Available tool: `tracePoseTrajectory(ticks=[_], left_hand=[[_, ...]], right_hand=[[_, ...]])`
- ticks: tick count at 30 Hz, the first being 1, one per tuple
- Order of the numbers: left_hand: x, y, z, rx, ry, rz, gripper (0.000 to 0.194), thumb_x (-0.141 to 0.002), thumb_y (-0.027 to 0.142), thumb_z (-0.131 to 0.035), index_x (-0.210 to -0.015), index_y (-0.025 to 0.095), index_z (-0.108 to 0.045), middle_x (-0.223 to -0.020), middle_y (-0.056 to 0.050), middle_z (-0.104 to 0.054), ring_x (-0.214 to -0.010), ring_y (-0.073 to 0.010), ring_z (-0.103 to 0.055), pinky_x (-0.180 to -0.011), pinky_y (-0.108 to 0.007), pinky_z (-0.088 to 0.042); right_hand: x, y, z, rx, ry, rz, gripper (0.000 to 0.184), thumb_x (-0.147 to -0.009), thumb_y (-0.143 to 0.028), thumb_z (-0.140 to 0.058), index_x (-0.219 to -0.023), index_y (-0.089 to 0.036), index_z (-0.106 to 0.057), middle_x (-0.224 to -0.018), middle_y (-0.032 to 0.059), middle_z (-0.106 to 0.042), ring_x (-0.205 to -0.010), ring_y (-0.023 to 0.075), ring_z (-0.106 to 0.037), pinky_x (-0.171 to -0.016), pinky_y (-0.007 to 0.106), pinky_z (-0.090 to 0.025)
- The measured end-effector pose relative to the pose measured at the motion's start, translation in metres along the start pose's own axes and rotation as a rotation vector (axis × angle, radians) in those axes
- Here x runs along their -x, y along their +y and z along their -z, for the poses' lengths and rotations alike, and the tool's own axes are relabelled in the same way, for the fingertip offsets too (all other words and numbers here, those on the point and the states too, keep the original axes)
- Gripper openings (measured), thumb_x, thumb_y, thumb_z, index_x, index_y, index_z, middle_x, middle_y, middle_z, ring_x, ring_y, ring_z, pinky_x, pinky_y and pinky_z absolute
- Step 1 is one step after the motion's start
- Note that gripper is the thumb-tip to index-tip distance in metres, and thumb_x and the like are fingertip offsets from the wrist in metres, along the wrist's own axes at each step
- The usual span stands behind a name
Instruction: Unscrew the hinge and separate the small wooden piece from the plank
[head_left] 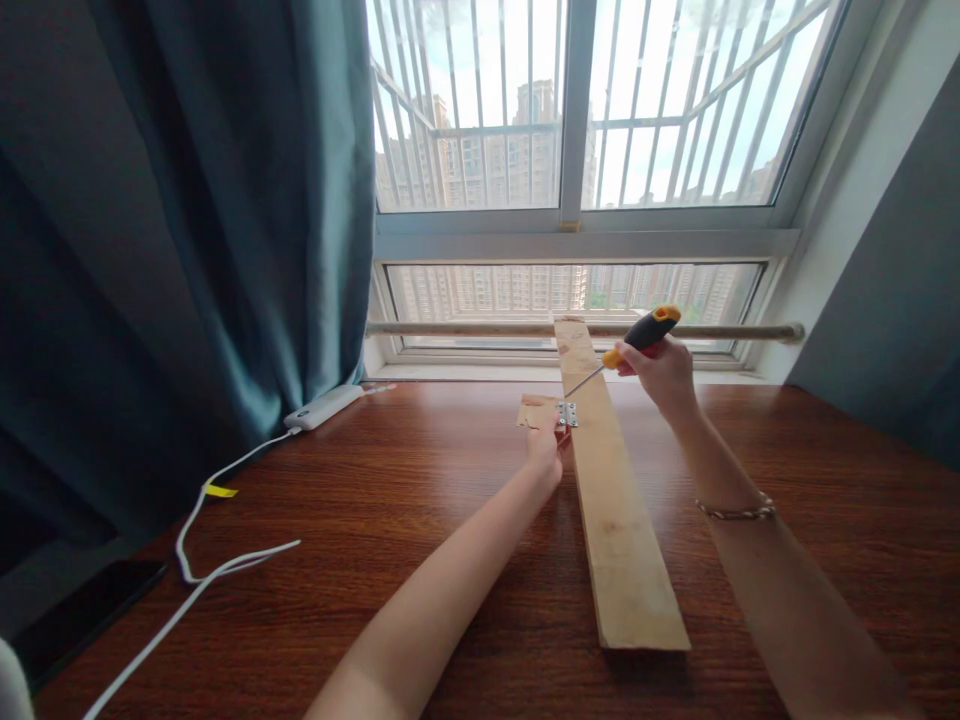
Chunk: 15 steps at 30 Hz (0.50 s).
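Observation:
A long pale wooden board (615, 510) lies lengthwise on the table, its far end reaching toward the window. At its left edge a silver hinge (568, 413) spans the board and a small wooden block (532, 409). My left hand (549, 450) is closed on the block just below the hinge; some of its fingers are hidden. My right hand (664, 372) grips a screwdriver (637, 338) with a black and yellow handle. The shaft slants down to the left, and its tip is at or just above the hinge's upper edge; contact cannot be made out.
The brown wood-grain table (420, 560) extends to the window sill. A white power strip (324, 408) with a white cable (187, 530) lies at the left by the dark curtain (247, 200). A black flat object (90, 610) sits at the left edge. A rail (480, 330) crosses before the window.

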<state>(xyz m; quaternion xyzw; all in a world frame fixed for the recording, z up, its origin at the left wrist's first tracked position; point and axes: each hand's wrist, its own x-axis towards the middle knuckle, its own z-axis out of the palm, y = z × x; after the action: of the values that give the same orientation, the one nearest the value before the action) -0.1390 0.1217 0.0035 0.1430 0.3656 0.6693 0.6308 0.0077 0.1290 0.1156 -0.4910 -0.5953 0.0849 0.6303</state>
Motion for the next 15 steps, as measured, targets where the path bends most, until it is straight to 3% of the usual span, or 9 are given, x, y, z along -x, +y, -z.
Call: tracePoseTrajectory(ticks=[5,10,15], left_hand=[[0.003,0.001,-0.002,-0.032,0.026,-0.037,0.004,-0.077,0.012,-0.057,-0.074,0.014,-0.057,-0.064,-0.001,-0.06,-0.05,-0.0087,-0.053,-0.054,-0.022,-0.047],[0.002,0.0,-0.001,-0.031,0.027,-0.063,0.005,-0.076,0.01,-0.058,-0.075,0.015,-0.057,-0.066,-0.001,-0.061,-0.052,-0.0089,-0.055,-0.055,-0.022,-0.047],[-0.003,-0.002,0.001,-0.056,0.029,-0.05,0.004,-0.077,0.013,-0.058,-0.074,0.015,-0.056,-0.064,0.0,-0.06,-0.052,-0.0083,-0.054,-0.055,-0.021,-0.046]], right_hand=[[0.003,0.008,-0.003,0.019,-0.023,-0.046,0.035,-0.067,-0.049,-0.065,-0.073,-0.015,-0.063,-0.058,0.003,-0.067,-0.055,0.0214,-0.067,-0.052,0.03,-0.055],[0.006,-0.001,-0.003,0.063,-0.038,-0.066,0.036,-0.065,-0.051,-0.066,-0.07,-0.015,-0.063,-0.056,0.0029,-0.066,-0.052,0.0213,-0.066,-0.047,0.027,-0.052],[0.011,-0.011,-0.002,0.039,-0.03,-0.009,0.032,-0.069,-0.047,-0.064,-0.07,-0.015,-0.063,-0.054,0.003,-0.066,-0.054,0.0207,-0.067,-0.052,0.027,-0.052]])
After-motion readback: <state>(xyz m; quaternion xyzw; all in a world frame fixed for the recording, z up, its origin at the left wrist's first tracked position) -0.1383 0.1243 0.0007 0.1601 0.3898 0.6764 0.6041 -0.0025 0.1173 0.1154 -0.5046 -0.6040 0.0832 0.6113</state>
